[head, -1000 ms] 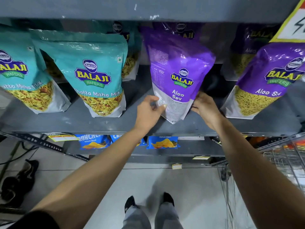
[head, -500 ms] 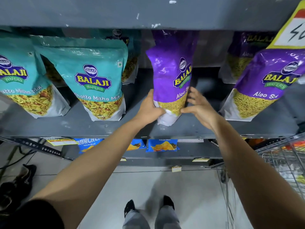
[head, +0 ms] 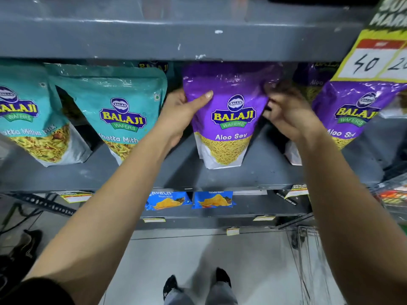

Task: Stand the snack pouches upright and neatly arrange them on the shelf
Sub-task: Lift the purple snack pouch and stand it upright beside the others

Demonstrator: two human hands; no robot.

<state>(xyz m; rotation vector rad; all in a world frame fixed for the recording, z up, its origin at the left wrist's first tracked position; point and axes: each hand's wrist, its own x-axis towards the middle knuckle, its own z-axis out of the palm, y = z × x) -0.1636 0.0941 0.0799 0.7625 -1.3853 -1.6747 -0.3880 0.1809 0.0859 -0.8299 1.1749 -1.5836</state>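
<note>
Aloo Sev pouch: a purple Balaji Aloo Sev pouch (head: 229,115) stands upright, front label facing out, its white base on the grey shelf (head: 253,175), top just under the shelf above.
Left hand: the left hand (head: 182,113) grips the pouch's upper left edge, thumb across the front, fingers (head: 176,93) wrapped behind.
Right hand: the right hand (head: 288,111) is at the pouch's upper right edge, fingers curled against it; blurred, so I cannot tell whether they pinch it.
Neighbours, left: 2 teal Khatta Mitha Mix pouches (head: 123,115), both leaning, stand apart from the held pouch.
Neighbours, right: another purple Aloo Sev pouch (head: 352,115) leans beside the right hand, with a yellow price tag (head: 374,56) hanging above it.
Lower shelf: 2 blue chip packets (head: 211,200) lie at the front edge.
</note>
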